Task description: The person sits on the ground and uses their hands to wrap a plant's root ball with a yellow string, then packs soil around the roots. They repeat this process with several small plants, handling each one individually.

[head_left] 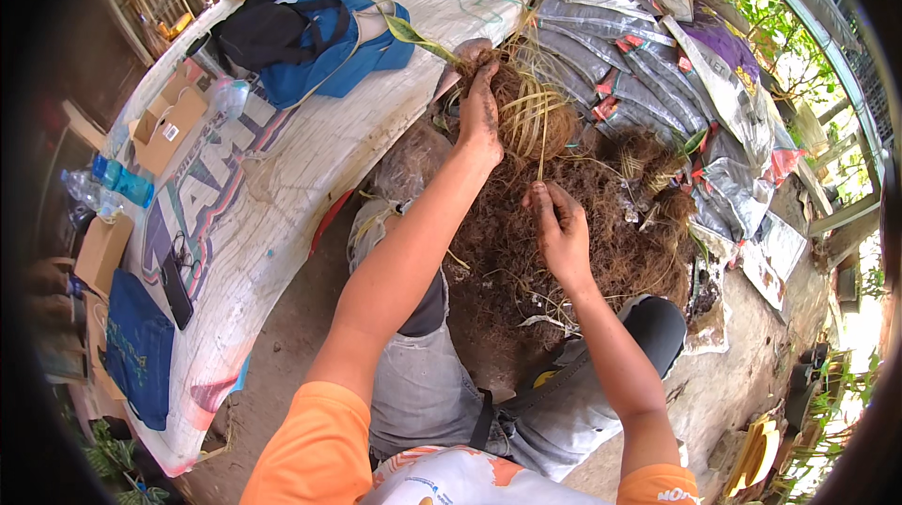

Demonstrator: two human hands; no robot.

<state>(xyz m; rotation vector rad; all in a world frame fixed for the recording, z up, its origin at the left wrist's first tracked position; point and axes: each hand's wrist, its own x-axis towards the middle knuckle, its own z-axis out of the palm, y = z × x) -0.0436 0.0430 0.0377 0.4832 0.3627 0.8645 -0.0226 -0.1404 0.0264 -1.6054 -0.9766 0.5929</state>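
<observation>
Far L: bottles (122,181) at the table (272,214) edge, then a blue tote (139,345) lying flat, a cardboard box (169,124) up top & a dark phone (176,289) nr the tote. Next, a black bag (282,35) partly over a blue bag (366,59), both on the table's far part.

Mid: L hand (479,106) is closed round the base of a plant (418,38), its green, yellow-edged leaf pointing up & L, out past the table edge; can't tell exactly how the fingers wrap. Just R of that hand, a bundle of straw (554,120) sits atop the brown root pile (498,265). R hand (561,223), lower, has a narrow thumb-&-finger pinch on a thin strand (542,153) running up to the straw. Pile spreads under & around, beyond the knees.

R: stacked grey sacks (611,63) behind the pile; yellow pcs (754,453) low at far R.
</observation>
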